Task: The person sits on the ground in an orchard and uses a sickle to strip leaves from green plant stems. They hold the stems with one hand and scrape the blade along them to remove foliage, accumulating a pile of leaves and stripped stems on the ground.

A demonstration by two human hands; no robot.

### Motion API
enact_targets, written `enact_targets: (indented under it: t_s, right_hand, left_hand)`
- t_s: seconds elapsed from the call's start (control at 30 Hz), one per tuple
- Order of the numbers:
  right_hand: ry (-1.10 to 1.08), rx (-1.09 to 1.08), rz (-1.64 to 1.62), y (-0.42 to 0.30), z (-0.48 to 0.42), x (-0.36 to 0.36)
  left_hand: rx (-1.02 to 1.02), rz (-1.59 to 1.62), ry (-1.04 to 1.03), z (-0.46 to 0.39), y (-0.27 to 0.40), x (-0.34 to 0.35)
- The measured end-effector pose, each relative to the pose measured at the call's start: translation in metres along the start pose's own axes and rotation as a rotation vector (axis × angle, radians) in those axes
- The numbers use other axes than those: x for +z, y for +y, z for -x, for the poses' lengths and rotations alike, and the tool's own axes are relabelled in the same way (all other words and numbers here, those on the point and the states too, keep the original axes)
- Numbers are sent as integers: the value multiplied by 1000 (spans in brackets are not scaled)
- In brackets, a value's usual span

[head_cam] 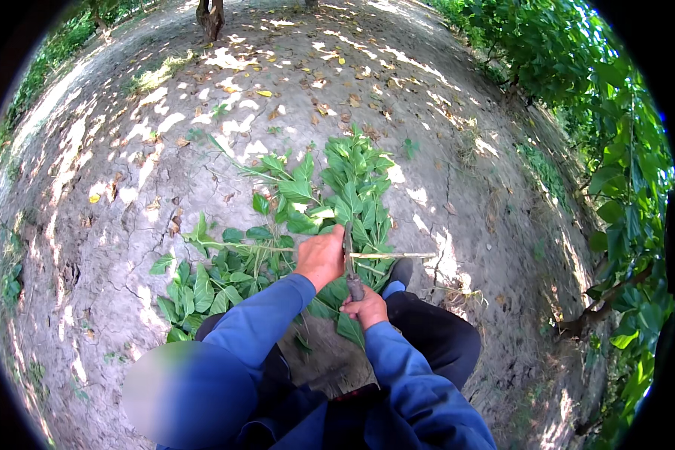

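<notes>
My left hand [319,257] is closed around a thin leafy branch, held crosswise. Its bare, pale end [394,255] sticks out to the right, and its leafy end [202,239] points left. In my right hand [367,308] is the wrapped handle of a bladed hand tool [349,247], probably a sickle. Its narrow blade is upright in view and crosses the branch right beside my left hand; the exact contact is hard to tell. Under both hands lies a heap of leafy green branches [351,191], mulberry-like, spreading left into more leaves [202,289] on the ground.
Dry, cracked soil [118,242] with fallen leaves surrounds the heap. My right shoe [400,273] is close by the branch's bare end. A tree trunk [210,21] stands ahead. Dense foliage [613,185] and a low brown limb [596,312] border the right side.
</notes>
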State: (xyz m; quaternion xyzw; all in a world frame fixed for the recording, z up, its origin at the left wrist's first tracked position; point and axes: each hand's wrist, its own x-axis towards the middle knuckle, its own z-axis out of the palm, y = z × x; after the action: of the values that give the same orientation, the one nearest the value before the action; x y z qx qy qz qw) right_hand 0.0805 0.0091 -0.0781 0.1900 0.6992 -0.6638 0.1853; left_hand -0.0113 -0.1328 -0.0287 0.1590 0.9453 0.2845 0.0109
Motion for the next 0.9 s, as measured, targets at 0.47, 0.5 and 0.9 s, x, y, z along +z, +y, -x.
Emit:
enact_targets:
  t_s: [0.47,0.5,0.9]
  right_hand:
    - [-30,12,362,-22,-1,16]
    - [-30,13,362,-11,1,14]
    - [20,16,-217,22,32,-31]
  left_hand:
    - [-61,-108,31,-11,-22,-19]
    - [-78,-156,10,-15,-27,-16]
    - [-207,-254,65,-18,-63,-56]
